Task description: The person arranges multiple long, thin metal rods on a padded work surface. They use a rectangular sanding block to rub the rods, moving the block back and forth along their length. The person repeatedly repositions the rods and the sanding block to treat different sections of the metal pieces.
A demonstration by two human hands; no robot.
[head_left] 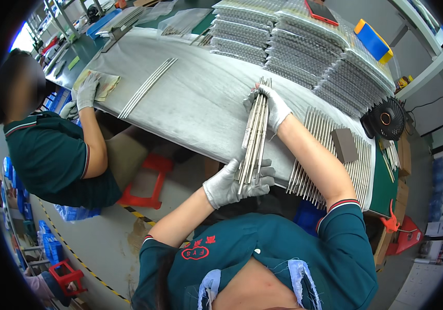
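A bundle of slim, shiny metal rods (255, 135) slants across the table's front edge between my gloved hands. My right hand (274, 106) is closed round the far end. At the near end, my left hand (239, 182) cups the rods from below, its fingers curled about them. To the right of the bundle, a row of similar metal rods (306, 170) lies side by side on the white-covered table, with a dark grey block (343, 145) resting on top. Further left, a few more rods (148, 88) lie together on the white cloth (195, 98).
Tall stacks of bubble-wrapped packs (304, 49) line the far side, one topped by a blue-and-yellow holder (373, 41). A black fan (385, 119) stands at the right. On the left a co-worker's gloved hand (88, 92) rests on a cloth. A red stool (149, 181) is below.
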